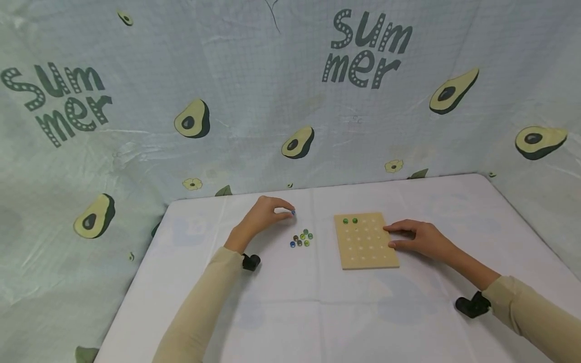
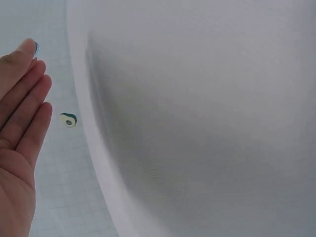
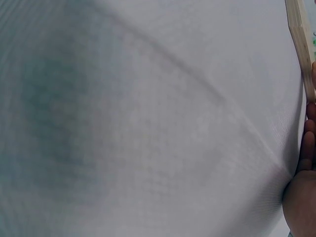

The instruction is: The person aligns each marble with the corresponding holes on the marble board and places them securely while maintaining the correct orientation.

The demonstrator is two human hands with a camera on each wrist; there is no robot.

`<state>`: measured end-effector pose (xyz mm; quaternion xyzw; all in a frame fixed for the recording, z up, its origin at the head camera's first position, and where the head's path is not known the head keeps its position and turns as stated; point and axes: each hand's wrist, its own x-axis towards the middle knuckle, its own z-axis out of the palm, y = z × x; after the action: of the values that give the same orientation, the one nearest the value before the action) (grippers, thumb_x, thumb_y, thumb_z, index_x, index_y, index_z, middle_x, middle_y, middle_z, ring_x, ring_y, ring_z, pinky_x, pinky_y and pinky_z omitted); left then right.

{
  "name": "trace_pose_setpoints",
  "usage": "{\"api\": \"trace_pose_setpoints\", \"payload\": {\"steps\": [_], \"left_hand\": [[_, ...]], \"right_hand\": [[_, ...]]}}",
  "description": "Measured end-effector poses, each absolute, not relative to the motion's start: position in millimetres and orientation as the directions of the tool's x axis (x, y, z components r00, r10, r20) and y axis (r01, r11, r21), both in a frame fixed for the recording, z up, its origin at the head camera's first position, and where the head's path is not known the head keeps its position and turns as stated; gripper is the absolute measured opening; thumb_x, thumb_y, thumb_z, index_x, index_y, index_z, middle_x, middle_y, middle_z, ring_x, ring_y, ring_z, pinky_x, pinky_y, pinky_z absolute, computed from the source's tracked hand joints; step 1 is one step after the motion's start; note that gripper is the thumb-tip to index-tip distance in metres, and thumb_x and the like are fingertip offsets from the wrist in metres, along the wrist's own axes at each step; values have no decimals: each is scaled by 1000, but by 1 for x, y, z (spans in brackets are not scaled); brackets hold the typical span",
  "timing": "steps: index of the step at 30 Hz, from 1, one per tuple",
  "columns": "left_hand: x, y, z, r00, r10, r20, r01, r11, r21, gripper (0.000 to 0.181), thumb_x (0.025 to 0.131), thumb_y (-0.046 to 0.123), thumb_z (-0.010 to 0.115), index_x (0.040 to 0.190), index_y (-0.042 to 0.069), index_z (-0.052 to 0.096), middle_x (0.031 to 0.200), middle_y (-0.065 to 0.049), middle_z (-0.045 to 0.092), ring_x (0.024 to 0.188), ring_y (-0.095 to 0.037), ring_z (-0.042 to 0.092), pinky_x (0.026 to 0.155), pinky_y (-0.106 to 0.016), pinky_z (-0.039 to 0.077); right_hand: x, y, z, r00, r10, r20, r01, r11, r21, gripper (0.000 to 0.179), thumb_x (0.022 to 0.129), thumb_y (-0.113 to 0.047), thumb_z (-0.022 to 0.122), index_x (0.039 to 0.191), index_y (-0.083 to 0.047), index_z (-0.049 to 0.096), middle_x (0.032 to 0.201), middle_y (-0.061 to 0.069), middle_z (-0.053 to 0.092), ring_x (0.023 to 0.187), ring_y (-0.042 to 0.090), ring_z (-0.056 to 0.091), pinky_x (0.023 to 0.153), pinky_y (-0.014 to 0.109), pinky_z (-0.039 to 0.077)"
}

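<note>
Now, head view: left hand [image 1: 267, 214] pinches a small shiny blue glass marble [image 1: 293, 212]; flat tan wooden board [image 1: 366, 242] is off to its right, longest, it looks, going away from the person; right hand [image 1: 419, 238] is nearer, thumb and finger apart, touching its right edge | left wrist view: marble sits at the thumb tip | right wrist view: fingers [image 3: 309, 140] by the board's side, mostly cut off.

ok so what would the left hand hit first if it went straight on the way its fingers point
Probably the left edge of the board, near its top corner. The left hand, pinching a blue marble, looks raised, so it might pass above.
</note>
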<state>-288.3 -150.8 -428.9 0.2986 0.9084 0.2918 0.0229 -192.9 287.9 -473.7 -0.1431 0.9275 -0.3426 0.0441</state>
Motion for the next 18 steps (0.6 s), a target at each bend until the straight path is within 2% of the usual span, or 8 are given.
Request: {"api": "trace_pose_setpoints", "payload": {"steps": [6, 13, 18], "left_hand": [[-286, -150, -423, -827, 539, 157, 525, 642, 559, 22, 92, 19, 77, 112, 10, 79, 114, -2, 76, 115, -21, 68, 101, -40, 53], [-282, -142, -419, -777, 595, 208, 596, 588, 547, 24, 92, 16, 77, 114, 5, 78, 114, -3, 76, 114, -21, 68, 101, -38, 54], [-277, -132, -417, -753, 617, 231, 630, 572, 525, 24, 92, 16, 77, 113, 6, 78, 114, -4, 76, 114, -21, 68, 100, -37, 54]], "right_hand": [[-193, 288, -472, -955, -297, 15, -236, 726, -646, 56, 85, -51, 78, 132, -21, 69, 134, 5, 66, 128, 31, 58, 101, 46, 50], [-193, 289, -471, -954, -301, 8, -233, 720, -653, 56, 85, -51, 78, 132, -21, 69, 134, 4, 66, 128, 30, 58, 100, 38, 51], [-194, 289, -472, -953, -301, 16, -238, 719, -653, 56, 85, -50, 78, 132, -21, 69, 133, 4, 67, 128, 30, 58, 101, 41, 50]]}}
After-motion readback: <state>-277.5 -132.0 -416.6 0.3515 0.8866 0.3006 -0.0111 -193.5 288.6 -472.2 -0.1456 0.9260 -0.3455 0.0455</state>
